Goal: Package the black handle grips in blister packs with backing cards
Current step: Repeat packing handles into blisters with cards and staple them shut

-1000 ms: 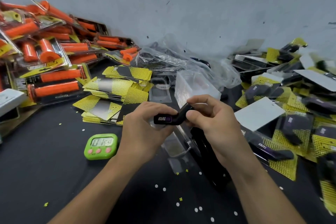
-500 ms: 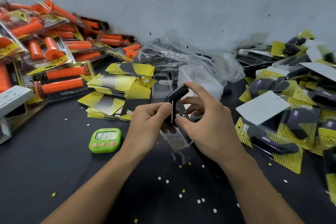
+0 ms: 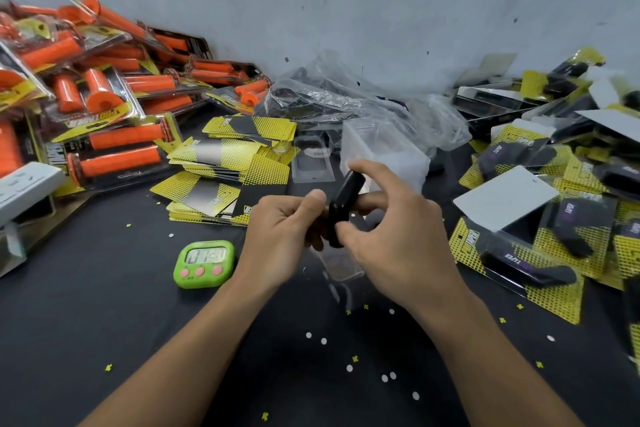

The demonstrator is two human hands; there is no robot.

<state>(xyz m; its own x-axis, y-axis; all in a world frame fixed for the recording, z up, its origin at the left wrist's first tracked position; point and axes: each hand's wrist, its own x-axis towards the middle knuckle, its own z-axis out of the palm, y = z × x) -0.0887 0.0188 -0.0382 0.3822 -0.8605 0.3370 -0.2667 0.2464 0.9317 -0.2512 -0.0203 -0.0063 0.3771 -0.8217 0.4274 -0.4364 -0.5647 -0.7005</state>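
Both hands hold black handle grips over the middle of the black table. My left hand grips the lower part, thumb up against it. My right hand pinches the grips from the right, forefinger arched over the upper end. An empty clear blister shell lies on the table just under the hands. A stack of yellow and black backing cards lies to the left behind them. Another empty blister and a clear stack of blisters stand beyond the hands.
Packed orange grips pile up at the left. Packed black grips on yellow cards cover the right side. A green timer sits left of my left hand. Crumpled clear plastic bags lie by the wall. Paper punch-outs dot the table.
The grips have turned from lying level between the hands to standing nearly upright. My right forefinger has lifted and arched over the top end. The view has shifted slightly.
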